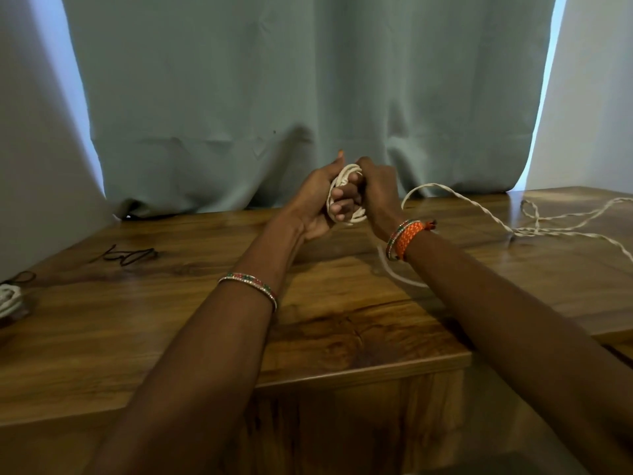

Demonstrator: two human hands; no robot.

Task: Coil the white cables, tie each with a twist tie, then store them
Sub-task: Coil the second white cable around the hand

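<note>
Above the middle of the wooden table (171, 323), my left hand (318, 204) holds a small coil of white cable (346, 176) wound around its curled fingers. My right hand (378, 190) grips the same coil from the right, fingers curled over its top. The cable's loose tail (479, 207) arcs off to the right and lies in tangled loops on the table. A finished white coil (8, 299) lies at the table's left edge. Black twist ties (128, 255) lie on the table to the left.
A grey-green curtain (308, 97) hangs right behind the table. White walls stand at both sides. The table's front edge (342, 375) runs below my forearms, and a second wooden surface adjoins on the right.
</note>
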